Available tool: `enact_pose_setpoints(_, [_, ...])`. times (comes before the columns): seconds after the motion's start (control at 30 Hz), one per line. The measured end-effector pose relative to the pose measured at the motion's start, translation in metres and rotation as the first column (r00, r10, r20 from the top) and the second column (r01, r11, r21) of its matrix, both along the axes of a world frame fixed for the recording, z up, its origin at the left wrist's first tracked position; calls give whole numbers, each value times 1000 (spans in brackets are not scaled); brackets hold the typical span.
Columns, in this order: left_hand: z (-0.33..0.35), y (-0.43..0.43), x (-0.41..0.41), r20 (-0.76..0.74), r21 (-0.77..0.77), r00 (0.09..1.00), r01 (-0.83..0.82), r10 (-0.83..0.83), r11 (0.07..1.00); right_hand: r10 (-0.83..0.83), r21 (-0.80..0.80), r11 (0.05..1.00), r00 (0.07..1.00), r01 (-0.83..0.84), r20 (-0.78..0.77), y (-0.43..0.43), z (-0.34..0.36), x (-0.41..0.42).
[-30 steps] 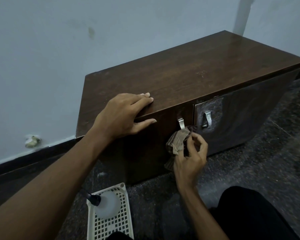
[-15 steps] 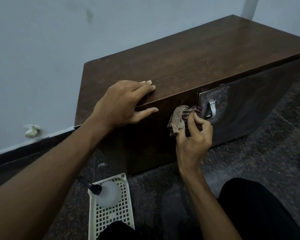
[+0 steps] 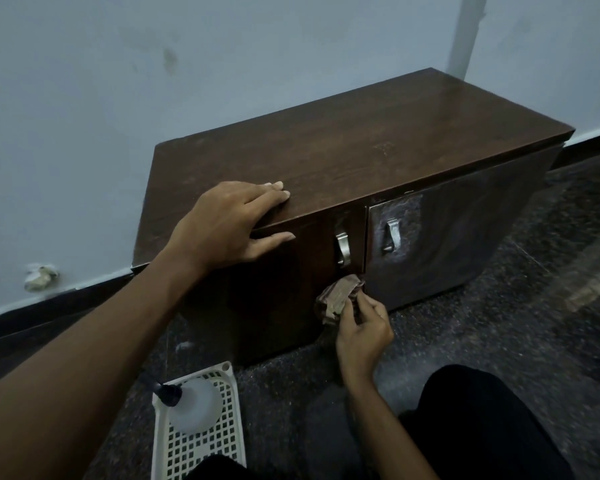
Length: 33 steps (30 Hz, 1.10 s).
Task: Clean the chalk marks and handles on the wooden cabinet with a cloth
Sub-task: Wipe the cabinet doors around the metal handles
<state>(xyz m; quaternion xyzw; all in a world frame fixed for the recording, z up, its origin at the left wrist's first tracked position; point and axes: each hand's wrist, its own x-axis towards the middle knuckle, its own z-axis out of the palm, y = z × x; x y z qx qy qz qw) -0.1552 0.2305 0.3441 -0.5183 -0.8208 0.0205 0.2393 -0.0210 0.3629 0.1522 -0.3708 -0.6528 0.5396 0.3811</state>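
Left hand [image 3: 222, 226] lies flat over the front edge of the wooden cabinet [image 3: 343, 150] top, fingers spread, gripping nothing. Right hand [image 3: 362, 329] pinches a bunched brown cloth [image 3: 338, 297] against the left door, just below the left handle [image 3: 343, 247]. Whitish smears surround the right handle [image 3: 391, 233]. A white basket [image 3: 201, 445] holding a bottle [image 3: 196, 405] sits on the floor.
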Motion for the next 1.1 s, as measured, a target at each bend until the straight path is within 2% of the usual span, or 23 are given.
enact_pose_setpoints(0.07, [0, 0, -1, -3, 4, 1000, 8, -8, 1000, -63, 0, 998, 996, 63, -69, 6, 17, 4])
enact_pose_setpoints(0.17, [-1, -1, -3, -6, 18, 1000, 16, -15, 1000, -122, 81, 988, 982, 134, -143, 16, 46, 9])
enact_pose_setpoints(0.4, [0, -1, -2, -19, 26, 999, 30, -29, 999, -117, 257, 947, 953, 191, -280, 31, 108, -22])
enact_pose_setpoints(0.53, [0, -1, -2, -22, 22, 999, 32, -32, 999, -134, 399, 889, 961, 224, -240, 34, 99, -38])
enact_pose_setpoints(0.63, [-1, -2, -3, -26, 21, 999, 32, -32, 999, -80, 466, 874, 986, 140, -147, 28, 59, -30])
enact_pose_setpoints(0.67, [-1, -1, -3, -22, 23, 999, 33, -32, 999, -51, 442, 892, 993, 93, -105, 25, 42, -25])
enact_pose_setpoints(0.77, [0, -1, -2, -9, 18, 999, 33, -33, 999, 21, 108, 994, 1000, -20, -7, 19, 9, -11])
enact_pose_setpoints(0.8, [0, -2, -3, -10, 18, 999, 33, -33, 999, 15, 67, 998, 1000, -16, 5, 19, 4, -8])
enact_pose_setpoints(0.9, [0, -2, -2, -18, 14, 999, 32, -32, 999, 5, 107, 994, 1000, -6, 7, 18, 20, -9])
enact_pose_setpoints(1.0, [0, -2, -2, -18, 12, 1000, 21, -21, 1000, -47, 189, 980, 992, 68, -115, 18, 55, -17])
enact_pose_setpoints(1.1, [0, -2, -2, -19, 16, 1000, 22, -21, 1000, -21, 323, 942, 977, 91, -212, 25, 87, -25])
